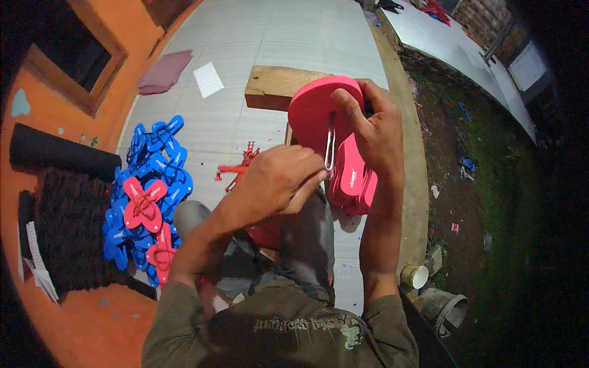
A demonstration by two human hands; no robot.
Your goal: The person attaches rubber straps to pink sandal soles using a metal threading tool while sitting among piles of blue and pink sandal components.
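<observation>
A red flip-flop sole (pixel 311 109) is gripped at its far right edge by my right hand (pixel 375 122), the thumb pressed across its face. My left hand (pixel 279 179) is closed around the end of a bent metal wire tool (pixel 331 144), whose far tip meets the sole at about its middle. Whether the tip passes through the sole cannot be made out. Just below my right hand stands a stack of red soles (pixel 353 178). Loose red straps (pixel 245 161) lie on the floor beyond my left hand.
A wooden block (pixel 276 86) sits behind the sole. At left is a heap of blue flip-flops (pixel 162 156) with red pairs (pixel 144 205) on top, beside a black roll (pixel 64 152). Folded cloth (pixel 164 72) and a white sheet (pixel 208 80) lie farther off. A bucket (pixel 451 310) stands right.
</observation>
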